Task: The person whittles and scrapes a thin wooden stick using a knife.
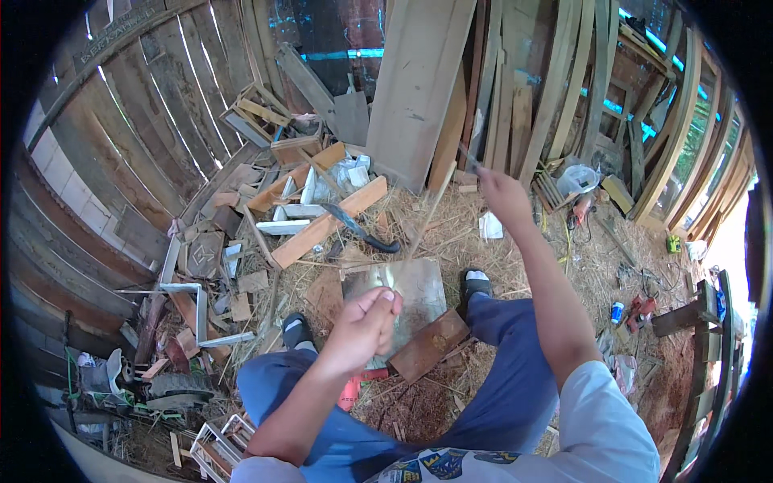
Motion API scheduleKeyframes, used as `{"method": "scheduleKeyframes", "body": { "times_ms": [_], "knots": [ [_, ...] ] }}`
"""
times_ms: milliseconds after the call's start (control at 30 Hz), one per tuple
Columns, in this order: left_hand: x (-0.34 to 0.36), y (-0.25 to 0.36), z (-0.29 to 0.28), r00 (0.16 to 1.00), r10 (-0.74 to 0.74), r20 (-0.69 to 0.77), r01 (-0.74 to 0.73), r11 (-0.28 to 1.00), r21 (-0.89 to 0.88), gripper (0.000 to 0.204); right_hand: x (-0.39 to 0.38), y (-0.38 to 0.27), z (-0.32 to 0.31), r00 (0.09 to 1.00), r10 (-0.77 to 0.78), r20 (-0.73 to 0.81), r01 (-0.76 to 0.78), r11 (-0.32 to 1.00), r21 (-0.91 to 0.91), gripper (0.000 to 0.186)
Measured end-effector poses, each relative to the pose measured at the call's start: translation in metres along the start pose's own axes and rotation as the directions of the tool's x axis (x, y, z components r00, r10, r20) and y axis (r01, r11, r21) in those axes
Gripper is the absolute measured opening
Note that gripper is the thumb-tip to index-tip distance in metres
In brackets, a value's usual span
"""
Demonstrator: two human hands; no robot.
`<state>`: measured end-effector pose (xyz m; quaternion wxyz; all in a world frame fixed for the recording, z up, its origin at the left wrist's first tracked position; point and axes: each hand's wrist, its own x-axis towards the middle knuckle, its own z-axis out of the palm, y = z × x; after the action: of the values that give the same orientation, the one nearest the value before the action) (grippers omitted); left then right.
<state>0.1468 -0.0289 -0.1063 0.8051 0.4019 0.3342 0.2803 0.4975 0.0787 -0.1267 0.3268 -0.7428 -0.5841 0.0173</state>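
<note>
My left hand (pixel 369 328) is closed around the near end of a thin, pale wooden strip (pixel 431 212), which slants up and away to the right. My right hand (pixel 506 200) reaches farther forward, gripping a small knife (pixel 467 156) whose narrow blade points up and to the left, close to the strip's far end. Fingers hide the knife's handle. Whether blade and strip touch I cannot tell. Below the strip, a grey board (pixel 427 296) lies on the ground between my feet, with a brown wooden plank (pixel 431 348) across its near right corner.
A large black-handled blade (pixel 354 225) lies over a plank (pixel 330 228) ahead. Scrap wood and white frame pieces (pixel 201 314) crowd the left. Tall boards (pixel 423 88) lean at the back. A blue can (pixel 617 312) and a red tool (pixel 640 311) sit at right.
</note>
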Motion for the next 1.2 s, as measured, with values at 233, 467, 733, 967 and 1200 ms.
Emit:
{"method": "scheduleKeyframes", "body": {
  "times_ms": [233,467,733,967,1200],
  "knots": [
    [0.011,0.011,-0.021,1.000,0.005,-0.002,-0.006,0.991,-0.132,0.015,-0.060,-0.067,-0.001,0.980,-0.198,0.035,0.187,0.962,0.200,0.033],
    [0.018,-0.001,-0.026,0.960,0.197,-0.199,-0.147,0.959,0.241,0.018,-0.096,-0.114,0.023,0.788,-0.567,0.240,0.545,0.823,0.159,0.027],
    [0.024,-0.010,-0.027,0.873,0.465,-0.147,-0.286,0.732,0.619,0.023,-0.099,-0.115,0.024,0.743,-0.633,0.217,0.626,0.772,0.112,0.033],
    [0.022,-0.007,-0.022,0.836,0.530,-0.144,-0.288,0.646,0.707,0.021,-0.093,-0.112,0.020,0.735,-0.649,0.194,0.657,0.753,0.032,0.036],
    [0.014,-0.007,-0.017,0.851,0.509,-0.133,-0.249,0.613,0.750,0.021,-0.050,-0.063,0.020,0.948,-0.310,0.072,0.317,0.941,-0.123,0.029]
  ]
}}
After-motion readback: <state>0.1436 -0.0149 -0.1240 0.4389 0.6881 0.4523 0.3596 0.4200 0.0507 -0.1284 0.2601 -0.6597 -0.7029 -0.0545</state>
